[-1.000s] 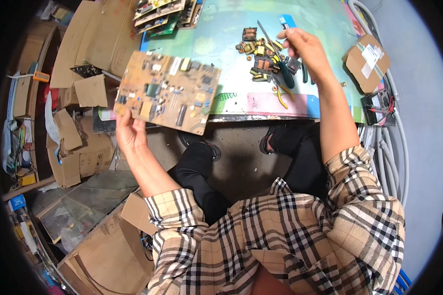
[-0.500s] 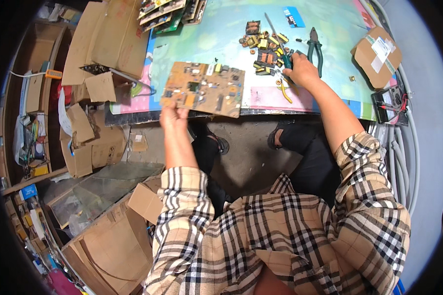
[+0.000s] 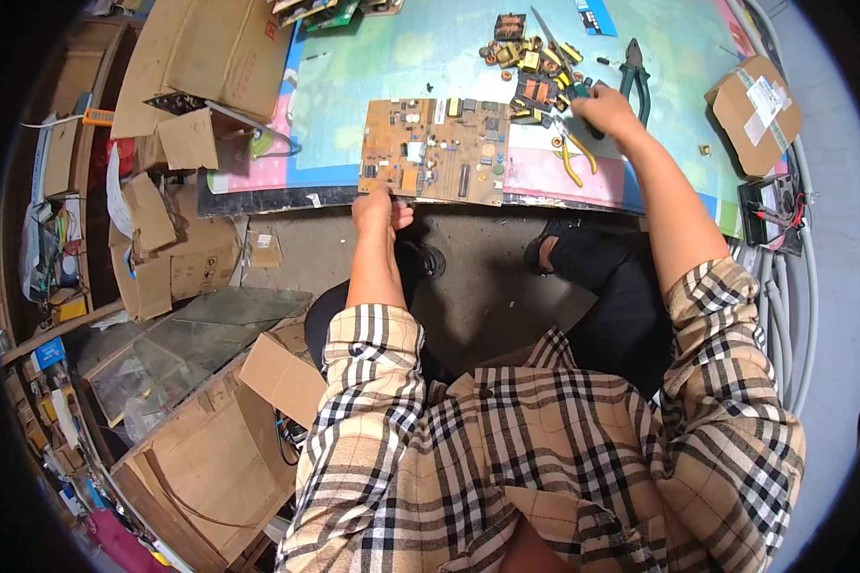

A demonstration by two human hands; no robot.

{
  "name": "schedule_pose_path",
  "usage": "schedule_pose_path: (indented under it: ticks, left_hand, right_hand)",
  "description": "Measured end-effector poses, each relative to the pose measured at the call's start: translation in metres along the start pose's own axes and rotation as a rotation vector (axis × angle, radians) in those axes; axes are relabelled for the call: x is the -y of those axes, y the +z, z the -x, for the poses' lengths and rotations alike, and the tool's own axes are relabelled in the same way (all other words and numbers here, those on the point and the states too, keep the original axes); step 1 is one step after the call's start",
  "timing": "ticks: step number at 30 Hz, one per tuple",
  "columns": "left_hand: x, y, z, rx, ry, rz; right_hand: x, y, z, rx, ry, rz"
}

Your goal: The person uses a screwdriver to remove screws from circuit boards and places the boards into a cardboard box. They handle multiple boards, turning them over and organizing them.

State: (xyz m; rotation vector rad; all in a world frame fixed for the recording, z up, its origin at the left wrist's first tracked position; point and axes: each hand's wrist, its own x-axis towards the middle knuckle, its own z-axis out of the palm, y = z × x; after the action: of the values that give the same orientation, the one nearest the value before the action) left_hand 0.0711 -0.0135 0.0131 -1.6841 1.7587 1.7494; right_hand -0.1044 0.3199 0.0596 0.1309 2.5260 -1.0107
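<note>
My left hand (image 3: 377,210) grips a brown circuit board (image 3: 435,167) by its near left edge, thumb on top. The board lies along the table's front edge, its small components facing up. My right hand (image 3: 607,110) is closed round the dark green handle of a screwdriver (image 3: 550,32); the fingertips are partly hidden. The screwdriver's shaft points away across a heap of small transformers and coils (image 3: 535,88). Just nearer than that hand lie yellow-handled nippers (image 3: 571,164). To its right rest dark green-handled pliers (image 3: 634,81).
A cardboard box (image 3: 215,57) stands at the table's left, beside stacked circuit boards (image 3: 333,15). On the right are a flat cardboard piece (image 3: 755,116) and a meter with leads (image 3: 772,212). A blue card (image 3: 596,17) lies at the back. Shelves (image 3: 57,181) line the left side.
The circuit board has turned straighter and moved right, to beside the heap, with my left hand still on it. My right hand has stayed at the screwdriver handle. The whole view has shifted slightly.
</note>
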Motion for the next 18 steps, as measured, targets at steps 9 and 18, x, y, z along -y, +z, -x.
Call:
schedule_pose_path:
  ticks: [9,18]
  left_hand:
    - [-0.028,0.033,0.037,-0.27,0.832,-0.778]
    - [-0.064,0.064,0.009,-0.09,0.727,-1.128]
  right_hand:
    - [0.024,-0.023,0.069,0.138,-0.222,-0.272]
    - [-0.015,0.004,0.146,0.123,-0.28,0.071]
